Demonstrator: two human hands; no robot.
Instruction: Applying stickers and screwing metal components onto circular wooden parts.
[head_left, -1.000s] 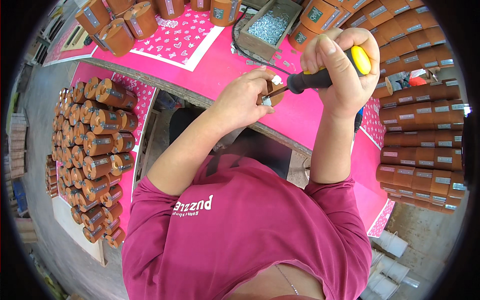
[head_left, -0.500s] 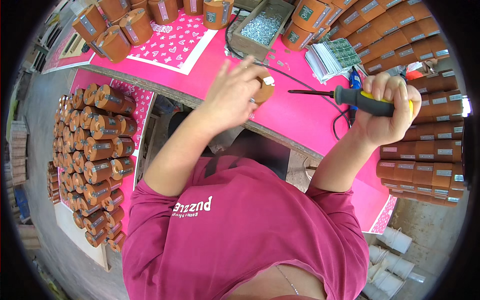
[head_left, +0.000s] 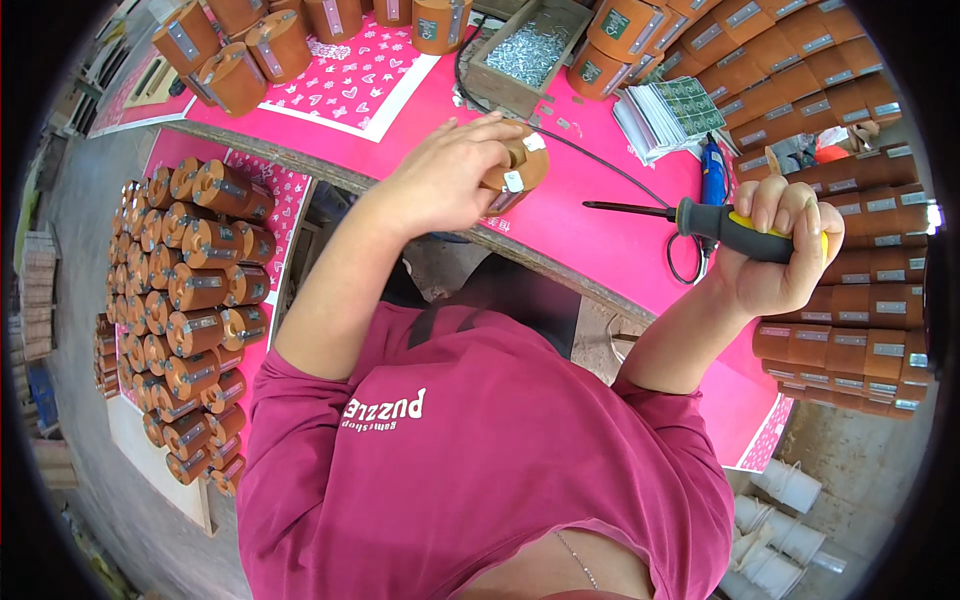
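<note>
Holding, with the left hand [head_left: 450, 175], a short, round, brown wooden cylinder [head_left: 528, 163] with two small pale plates [head_left: 514, 181] on its upturned face, near the front edge of a bright pink table [head_left: 590, 245]. Curling the left fingers close together around its left and far side; being unable to tell the exact place of the left thumb. Gripping, with the right hand [head_left: 775, 240], a dark-shafted screwdriver [head_left: 710, 225] with grey and yellow handle, closing the right fingers around this handle and pointing the tip leftward, apart from the cylinder. Seemingly being at the step of positioning the cylinder, while having the screwdriver in readiness. Probably calling, for any meeting of tip and plate, for a steady left hold and careful aligning of the shaft.

Seeing on the table an open wooden box [head_left: 505, 91] of small silver metal fasteners [head_left: 527, 57], a stack of green and white cards [head_left: 660, 118], and a blue power tool [head_left: 713, 175] beside a thin black cable [head_left: 620, 170]. Seeing around it many piled brown cylinders with metal strips [head_left: 195, 292], a grey floor [head_left: 75, 260] at left, and white buckets [head_left: 790, 485] at lower right.
</note>
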